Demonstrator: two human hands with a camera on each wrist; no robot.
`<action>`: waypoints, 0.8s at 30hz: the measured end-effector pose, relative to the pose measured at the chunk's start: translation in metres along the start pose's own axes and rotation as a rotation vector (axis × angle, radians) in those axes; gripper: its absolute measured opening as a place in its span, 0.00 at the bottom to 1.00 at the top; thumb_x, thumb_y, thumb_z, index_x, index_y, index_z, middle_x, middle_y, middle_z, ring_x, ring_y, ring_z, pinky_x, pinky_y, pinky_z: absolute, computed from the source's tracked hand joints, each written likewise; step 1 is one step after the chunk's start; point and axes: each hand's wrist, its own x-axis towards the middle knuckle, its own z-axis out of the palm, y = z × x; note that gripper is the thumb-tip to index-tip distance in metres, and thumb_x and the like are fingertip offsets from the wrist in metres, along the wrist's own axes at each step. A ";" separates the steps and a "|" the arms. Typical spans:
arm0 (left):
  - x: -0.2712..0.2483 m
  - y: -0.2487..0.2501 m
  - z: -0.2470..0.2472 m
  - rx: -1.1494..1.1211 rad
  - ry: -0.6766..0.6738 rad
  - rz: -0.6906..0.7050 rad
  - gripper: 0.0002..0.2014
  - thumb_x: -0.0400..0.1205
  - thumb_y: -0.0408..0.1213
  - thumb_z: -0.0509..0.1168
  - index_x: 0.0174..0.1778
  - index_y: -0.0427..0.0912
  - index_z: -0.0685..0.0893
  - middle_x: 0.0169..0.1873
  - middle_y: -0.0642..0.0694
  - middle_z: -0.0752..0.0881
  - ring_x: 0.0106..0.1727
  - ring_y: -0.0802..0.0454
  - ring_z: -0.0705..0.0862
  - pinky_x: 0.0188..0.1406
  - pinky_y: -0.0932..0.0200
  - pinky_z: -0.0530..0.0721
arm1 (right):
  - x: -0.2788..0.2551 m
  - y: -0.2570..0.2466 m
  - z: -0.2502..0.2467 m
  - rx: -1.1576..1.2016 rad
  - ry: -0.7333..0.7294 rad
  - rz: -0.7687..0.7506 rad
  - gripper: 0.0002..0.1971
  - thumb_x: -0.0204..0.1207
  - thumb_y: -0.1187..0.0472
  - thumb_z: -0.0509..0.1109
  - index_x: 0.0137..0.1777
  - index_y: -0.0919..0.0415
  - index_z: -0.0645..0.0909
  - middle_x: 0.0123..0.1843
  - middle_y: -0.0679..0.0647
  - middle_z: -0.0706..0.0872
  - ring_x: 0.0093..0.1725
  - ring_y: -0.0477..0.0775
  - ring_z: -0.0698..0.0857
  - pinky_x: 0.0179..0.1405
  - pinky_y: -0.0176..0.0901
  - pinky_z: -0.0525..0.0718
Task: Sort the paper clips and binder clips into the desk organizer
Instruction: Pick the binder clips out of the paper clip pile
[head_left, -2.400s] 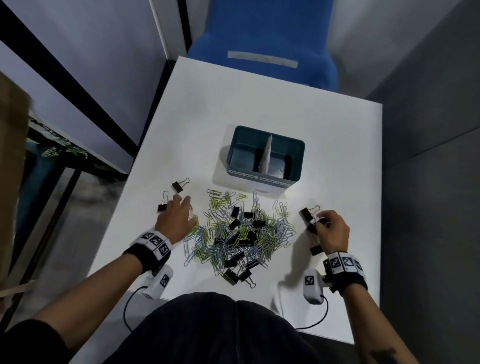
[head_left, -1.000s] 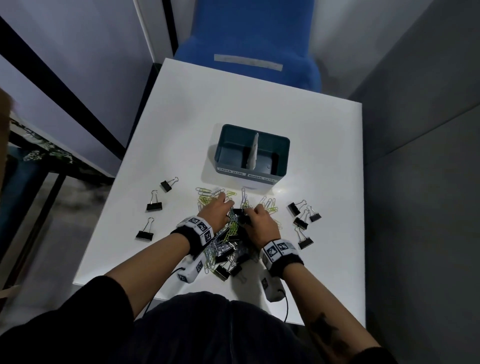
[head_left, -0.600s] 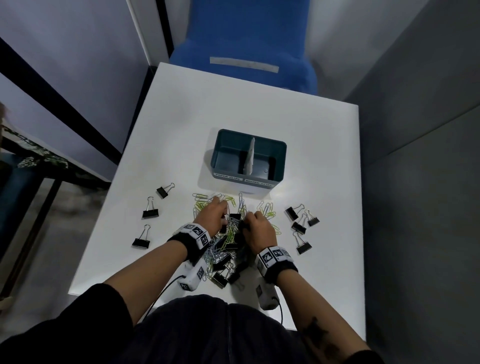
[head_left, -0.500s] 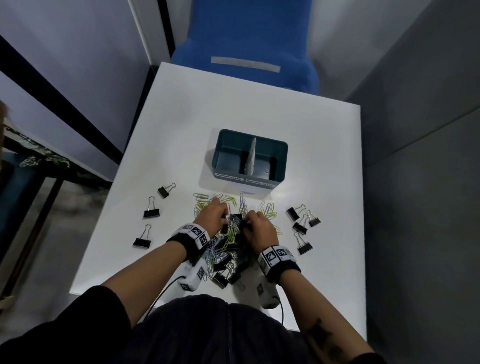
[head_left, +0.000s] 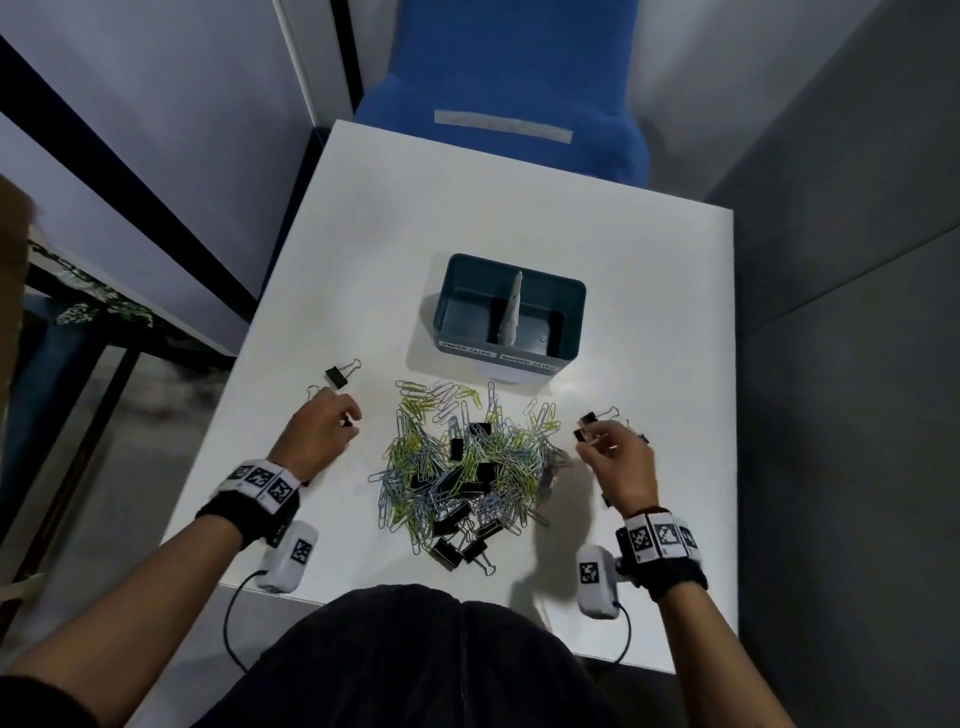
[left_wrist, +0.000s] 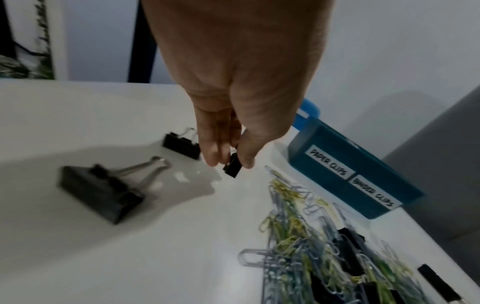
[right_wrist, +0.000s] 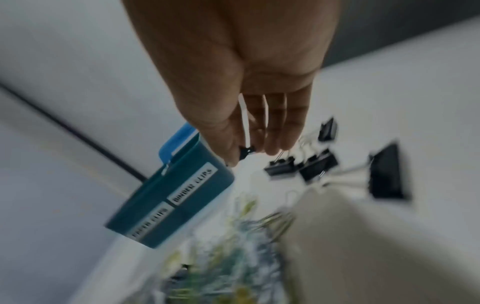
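A teal organizer (head_left: 569, 332) with a white divider stands mid-table, labelled PAPER CLIPS on the left and BINDER CLIPS on the right. A mixed pile of paper clips and black binder clips (head_left: 467, 467) lies in front of it. My left hand (head_left: 345, 418) is left of the pile and pinches a small black binder clip (left_wrist: 232, 167) just above the table. My right hand (head_left: 587, 434) is right of the pile and pinches another black binder clip (right_wrist: 245, 153). Loose binder clips lie by each hand, one (head_left: 337, 376) on the left and several (right_wrist: 280, 166) on the right.
The white table (head_left: 519, 218) is small, with its left and right edges close to my hands. A blue chair (head_left: 509, 78) stands behind the far edge. A grey wall (head_left: 857, 260) runs along the right. Wrist-camera cables (head_left: 234, 613) hang over the near edge.
Both hands were together in the middle of the pile. They have moved apart, left hand to the left and right hand to the right, each holding a black binder clip.
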 end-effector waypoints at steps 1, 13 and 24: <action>-0.002 -0.008 -0.001 -0.011 -0.009 -0.029 0.08 0.74 0.29 0.74 0.44 0.44 0.84 0.40 0.45 0.77 0.41 0.46 0.80 0.41 0.56 0.72 | 0.001 0.006 -0.008 -0.141 0.031 -0.007 0.11 0.70 0.60 0.76 0.52 0.53 0.85 0.43 0.53 0.85 0.42 0.54 0.84 0.44 0.46 0.81; -0.040 0.008 0.020 0.213 -0.003 0.196 0.14 0.78 0.38 0.71 0.58 0.44 0.80 0.53 0.47 0.77 0.44 0.51 0.80 0.32 0.57 0.78 | -0.018 0.015 -0.002 -0.429 0.114 -0.171 0.18 0.74 0.59 0.72 0.63 0.56 0.77 0.59 0.60 0.78 0.59 0.63 0.77 0.44 0.50 0.79; -0.081 0.054 0.089 0.482 -0.387 0.856 0.23 0.78 0.51 0.67 0.65 0.47 0.71 0.56 0.46 0.77 0.46 0.50 0.79 0.38 0.52 0.84 | -0.095 0.002 0.092 -0.657 -0.469 -0.806 0.28 0.62 0.52 0.80 0.60 0.55 0.73 0.53 0.55 0.77 0.44 0.55 0.78 0.28 0.44 0.81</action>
